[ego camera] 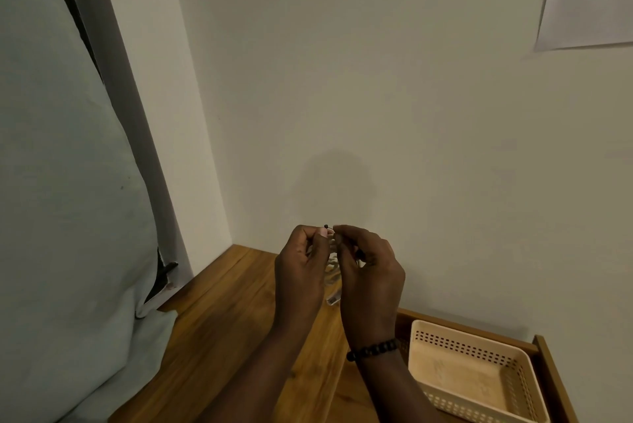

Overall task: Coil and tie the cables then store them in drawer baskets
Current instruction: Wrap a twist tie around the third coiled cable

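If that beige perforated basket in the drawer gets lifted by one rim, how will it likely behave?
The basket looks like thin plastic with perforated walls, so it is probably light and may flex slightly. It appears empty, so it should lift level rather than tip. Its smooth rim might be a little slippery.

Both hands are up in front of the wall, close together over the wooden top (219, 313). The left hand (301, 268) and right hand (368, 272) pinch a pale coiled cable (331, 268) between them, loops hanging down, 1 connector end (334, 297) dangling below. A small dark tip (326, 226) pokes up between the fingertips, maybe a twist tie, hard to say. A beaded bracelet (371, 349) is on the right wrist. A cream perforated basket (472, 374) sits in the open drawer (551, 371) at lower right.
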